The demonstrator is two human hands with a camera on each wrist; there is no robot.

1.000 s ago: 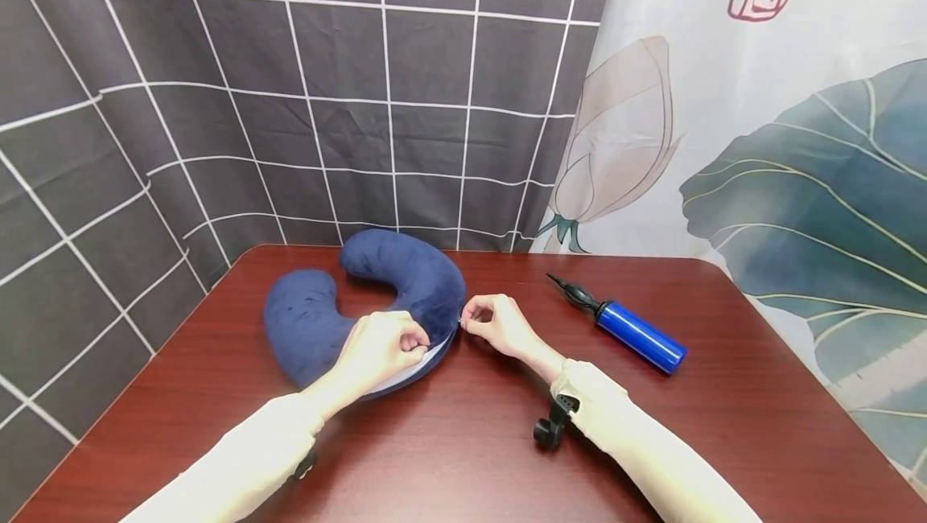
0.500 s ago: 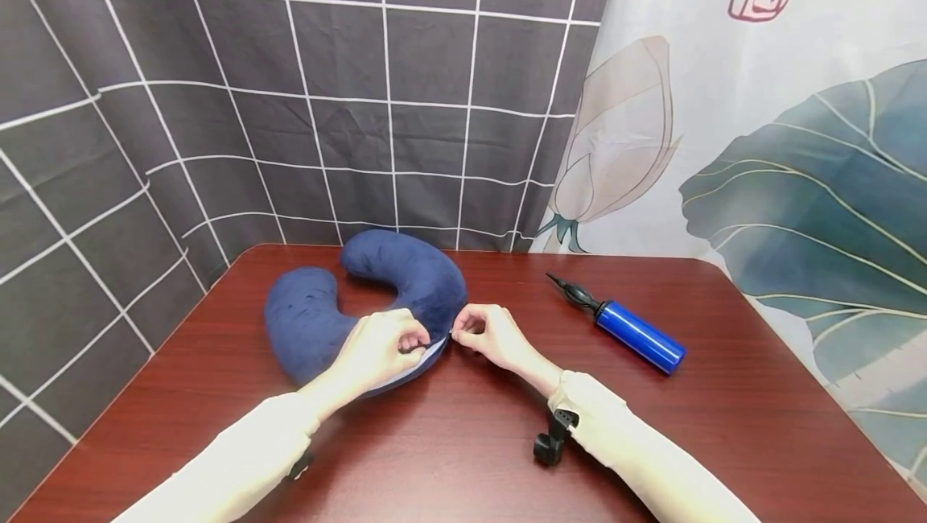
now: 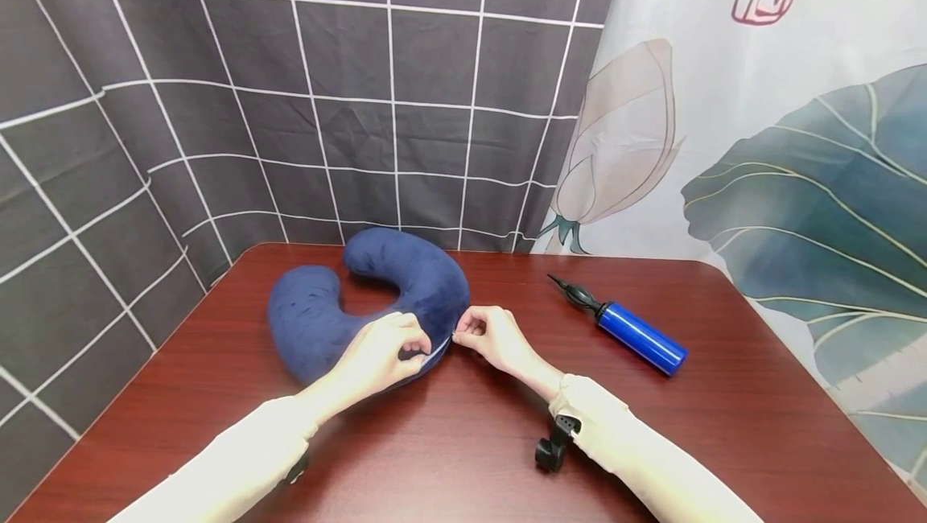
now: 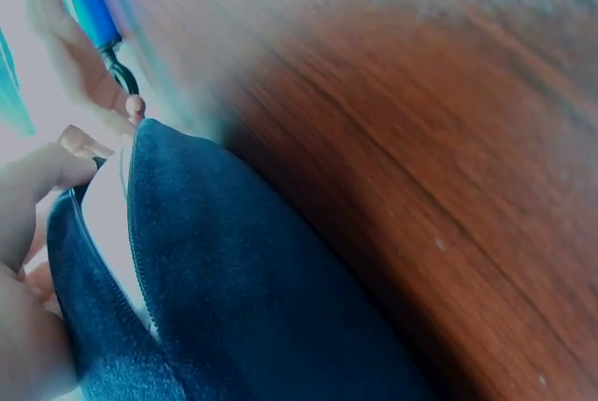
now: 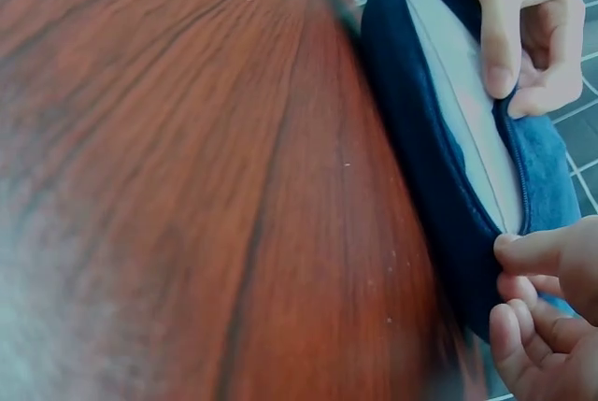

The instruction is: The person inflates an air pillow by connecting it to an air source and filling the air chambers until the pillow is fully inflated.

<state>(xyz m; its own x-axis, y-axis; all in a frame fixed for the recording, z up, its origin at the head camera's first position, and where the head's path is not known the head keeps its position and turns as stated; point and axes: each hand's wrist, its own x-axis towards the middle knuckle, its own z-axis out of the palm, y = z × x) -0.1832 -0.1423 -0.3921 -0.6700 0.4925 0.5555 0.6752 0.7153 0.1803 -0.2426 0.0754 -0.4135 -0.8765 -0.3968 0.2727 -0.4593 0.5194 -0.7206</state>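
A navy U-shaped neck pillow (image 3: 311, 318) lies on the table, its curved back facing me. Along that back runs a zipped opening, with white lining (image 5: 458, 83) visible between the zipper edges. My left hand (image 3: 384, 350) pinches the upper edge of the opening between thumb and fingers. At the opening's right end, my right hand (image 3: 496, 338) pinches the zipper between thumb and forefinger; its fingertips hide the slider. In the right wrist view both hands sit on the same side of the slit, and the zipper teeth (image 5: 525, 186) show near the right thumb.
A blue hand pump (image 3: 640, 336) with a black nozzle lies to the right of the right hand on the reddish-brown table (image 3: 449, 459). Behind the table hang a dark grid-patterned curtain (image 3: 348, 129) and a white floral cloth (image 3: 710, 121).
My right hand has moved left and slightly nearer along the pillow's back, then nearly stopped. Less of the white lining shows in the head view. The left hand keeps nearly the same place.
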